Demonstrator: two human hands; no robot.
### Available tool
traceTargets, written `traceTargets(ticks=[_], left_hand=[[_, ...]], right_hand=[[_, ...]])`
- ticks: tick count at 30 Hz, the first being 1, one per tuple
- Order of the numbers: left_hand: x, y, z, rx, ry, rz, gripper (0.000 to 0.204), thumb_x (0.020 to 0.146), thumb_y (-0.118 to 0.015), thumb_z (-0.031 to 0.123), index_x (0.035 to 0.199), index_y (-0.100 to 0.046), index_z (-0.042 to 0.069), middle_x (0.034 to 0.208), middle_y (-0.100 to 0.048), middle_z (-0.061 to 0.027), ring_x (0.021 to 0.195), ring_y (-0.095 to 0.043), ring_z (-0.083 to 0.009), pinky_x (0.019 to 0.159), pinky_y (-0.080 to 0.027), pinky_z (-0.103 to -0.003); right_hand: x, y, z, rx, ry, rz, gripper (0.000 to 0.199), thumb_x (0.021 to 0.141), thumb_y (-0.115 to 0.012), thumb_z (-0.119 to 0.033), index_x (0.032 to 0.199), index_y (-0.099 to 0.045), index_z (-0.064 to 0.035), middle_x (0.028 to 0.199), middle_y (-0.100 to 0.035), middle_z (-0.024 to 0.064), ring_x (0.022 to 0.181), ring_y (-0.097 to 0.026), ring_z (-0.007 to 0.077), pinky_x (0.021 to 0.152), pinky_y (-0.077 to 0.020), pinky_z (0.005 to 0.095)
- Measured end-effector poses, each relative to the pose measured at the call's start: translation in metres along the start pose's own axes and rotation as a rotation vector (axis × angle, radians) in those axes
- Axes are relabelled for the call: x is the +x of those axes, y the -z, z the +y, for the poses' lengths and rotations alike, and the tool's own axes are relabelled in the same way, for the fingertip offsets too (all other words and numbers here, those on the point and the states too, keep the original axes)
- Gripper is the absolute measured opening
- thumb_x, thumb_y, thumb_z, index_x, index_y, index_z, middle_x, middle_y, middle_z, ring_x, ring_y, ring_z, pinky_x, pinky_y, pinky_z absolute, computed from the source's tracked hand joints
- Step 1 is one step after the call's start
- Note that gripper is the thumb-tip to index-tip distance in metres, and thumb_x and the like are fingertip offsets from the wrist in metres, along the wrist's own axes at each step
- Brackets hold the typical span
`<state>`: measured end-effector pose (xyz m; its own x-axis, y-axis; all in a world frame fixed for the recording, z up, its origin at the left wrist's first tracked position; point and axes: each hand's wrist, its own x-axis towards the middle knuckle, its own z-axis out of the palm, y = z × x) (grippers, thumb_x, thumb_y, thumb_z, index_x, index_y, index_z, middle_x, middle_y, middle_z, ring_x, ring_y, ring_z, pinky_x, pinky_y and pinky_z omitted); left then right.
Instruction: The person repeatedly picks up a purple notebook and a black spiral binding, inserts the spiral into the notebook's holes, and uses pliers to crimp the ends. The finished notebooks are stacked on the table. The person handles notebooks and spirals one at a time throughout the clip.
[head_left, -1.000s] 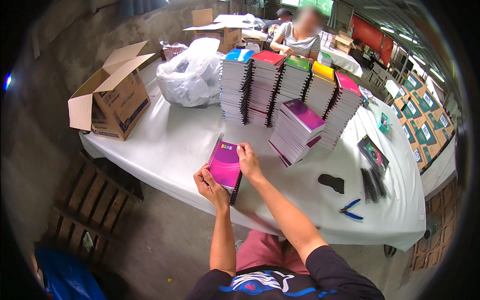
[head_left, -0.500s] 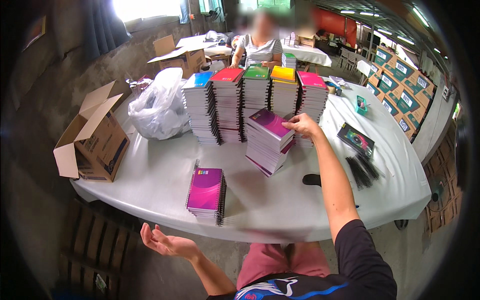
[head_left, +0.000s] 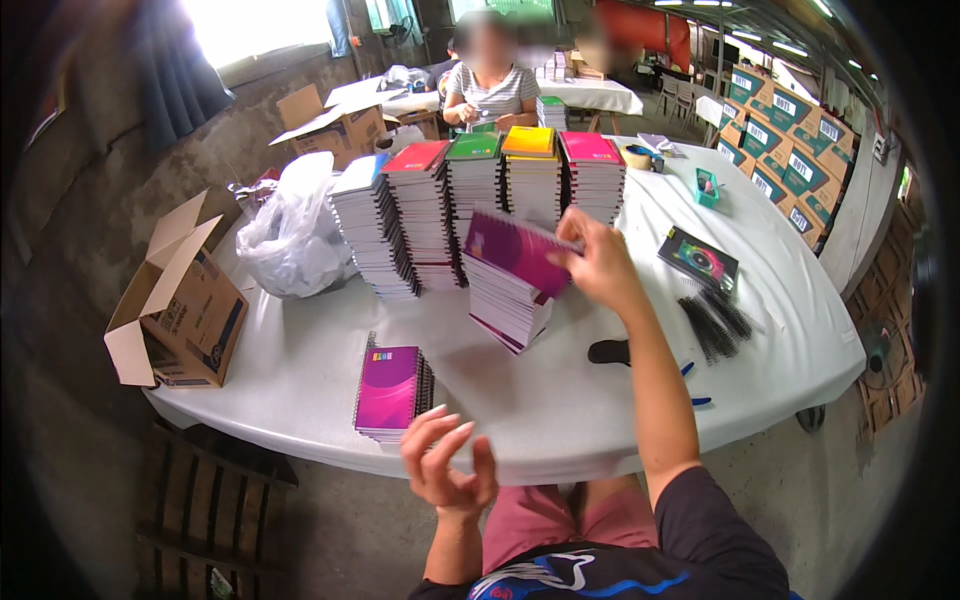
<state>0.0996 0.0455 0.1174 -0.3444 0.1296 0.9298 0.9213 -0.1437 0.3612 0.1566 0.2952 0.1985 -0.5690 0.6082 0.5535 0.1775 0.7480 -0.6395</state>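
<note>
My right hand grips the right edge of a purple spiral notebook, lifted and tilted above a short stack of purple notebooks mid-table. My left hand hovers with fingers apart at the table's near edge and holds nothing. Just left of it lies a small pile of purple spiral notebooks. Behind the short stack stand tall stacks of notebooks with blue, red, green, yellow and pink covers.
An open cardboard box sits at the left end of the white table, beside a white plastic bag. Black spiral bindings, a dark notebook and blue-handled pliers lie right. A person sits beyond.
My right hand has picked the top purple notebook off the short stack and lifted it. My left hand has risen from below the table edge toward the pile of purple notebooks.
</note>
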Motion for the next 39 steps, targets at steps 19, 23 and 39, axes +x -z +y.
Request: traceTargets(ticks=[19,23,39], left_hand=[[-0.107,-0.107,-0.012,0.208,0.021,-0.8,0.016,0.082,-0.062,0.024,0.097,-0.06,0.019,0.089,-0.052,-0.0013,0.099,-0.048,-0.0221,0.092,-0.024,-0.056],[-0.109,-0.115,-0.008,0.198,-0.076,-0.691,0.017,0.081,-0.063,0.025,0.097,-0.06,0.018,0.087,-0.05,-0.0019,0.098,-0.046,-0.0221,0.093,-0.025,-0.053],[-0.134,-0.111,-0.016,0.081,0.064,-0.613,0.02,0.081,-0.064,0.03,0.1,-0.061,0.024,0.116,-0.051,0.0019,0.12,-0.042,-0.0197,0.103,-0.012,-0.059]], right_hand=[[0.0,-0.015,0.073,0.086,-0.175,0.093,0.046,0.078,-0.071,-0.04,0.106,-0.064,-0.0043,0.104,-0.065,0.0132,0.1,-0.061,0.0279,0.088,-0.0481,0.0382],[0.059,-0.041,0.107,-0.268,-0.485,-0.301,0.071,0.063,-0.075,-0.058,0.112,-0.061,-0.009,0.11,-0.064,0.0138,0.108,-0.059,0.0305,0.09,-0.0479,0.0381],[-0.168,0.014,0.109,0.125,-0.232,-0.107,0.021,0.082,-0.061,0.0,0.102,-0.068,-0.0029,0.094,-0.07,0.0104,0.077,-0.066,0.015,0.067,-0.0508,0.0272]])
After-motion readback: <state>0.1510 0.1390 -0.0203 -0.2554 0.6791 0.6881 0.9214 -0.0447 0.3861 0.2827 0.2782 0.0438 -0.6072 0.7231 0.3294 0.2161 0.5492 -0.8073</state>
